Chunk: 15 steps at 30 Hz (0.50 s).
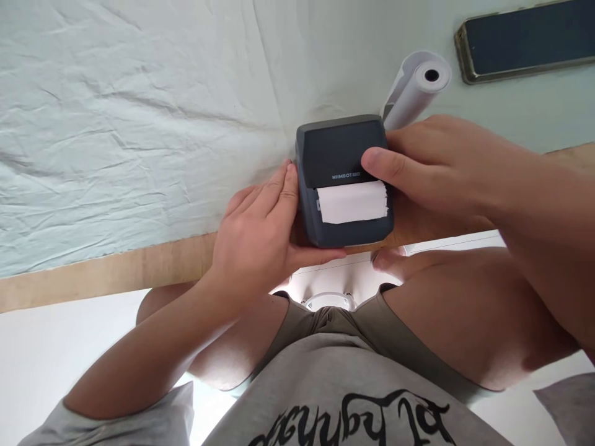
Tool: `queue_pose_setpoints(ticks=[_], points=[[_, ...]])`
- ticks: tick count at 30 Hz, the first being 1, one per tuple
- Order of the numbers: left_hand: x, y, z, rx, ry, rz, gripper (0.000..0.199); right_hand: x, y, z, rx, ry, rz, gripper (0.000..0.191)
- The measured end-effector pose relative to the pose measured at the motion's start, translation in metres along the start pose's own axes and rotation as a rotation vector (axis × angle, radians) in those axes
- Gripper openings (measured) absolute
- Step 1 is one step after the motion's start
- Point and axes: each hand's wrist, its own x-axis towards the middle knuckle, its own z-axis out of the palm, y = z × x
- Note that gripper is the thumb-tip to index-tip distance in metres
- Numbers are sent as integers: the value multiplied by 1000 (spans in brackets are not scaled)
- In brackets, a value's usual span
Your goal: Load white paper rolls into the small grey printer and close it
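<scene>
A dark label printer [341,145] marked NIIMBOT sits at the table's near edge, with a strip of white paper [352,203] out of its slot. My left hand [263,232] is wrapped around the printer's left side and near left corner, its thumb along the near face. On the right side, my right hand [441,164] grips the printer, with the thumb on the top cover and the other fingers hidden behind it. Just beyond my right hand stands a white paper roll [413,93] with a dark core and a loose flap.
A phone [530,42] with a dark screen lies at the back right. Wrinkled pale cloth [139,118] covers the table, whose wooden edge [106,275] shows along the near side. My legs are below the edge.
</scene>
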Motion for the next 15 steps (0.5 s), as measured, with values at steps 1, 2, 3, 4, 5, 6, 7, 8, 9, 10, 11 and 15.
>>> queue_pose_setpoints(ticks=[1, 2, 3, 4, 5, 6, 7, 8, 9, 10, 11, 15], points=[[1, -1, 0, -3, 0, 8, 112, 0, 0, 0, -8, -12, 11, 83], [2, -1, 1, -1, 5, 16, 109, 0, -1, 0, -23, -40, 42, 83], [2, -1, 1, 4, 12, 24, 106, -1, -2, -1, -40, -67, 76, 83], [3, 0, 2, 10, 20, 32, 104, -2, -4, -1, -48, -72, 93, 82], [4, 0, 2, 14, 28, 37, 103, -3, -5, -2, -51, -65, 103, 81], [4, 1, 2, 14, 30, 38, 102, -4, -7, -2, -50, -59, 107, 80], [4, 1, 1, 11, 35, 35, 103, -5, -7, -2, -45, -52, 103, 78], [5, 1, 0, 4, 40, 29, 105, -6, -8, -2, -37, -47, 93, 76], [5, 1, -1, -15, 42, 26, 106, -7, -9, -3, -28, -44, 85, 73], [5, 1, -3, -47, 43, 21, 104, -7, -9, -3, -25, -46, 90, 70], [4, 0, -5, -91, 45, 14, 101, -8, -10, -4, -31, -40, 111, 67], [4, 0, -10, -256, 85, -34, 82, -13, -18, -10, -57, 136, 262, 63]])
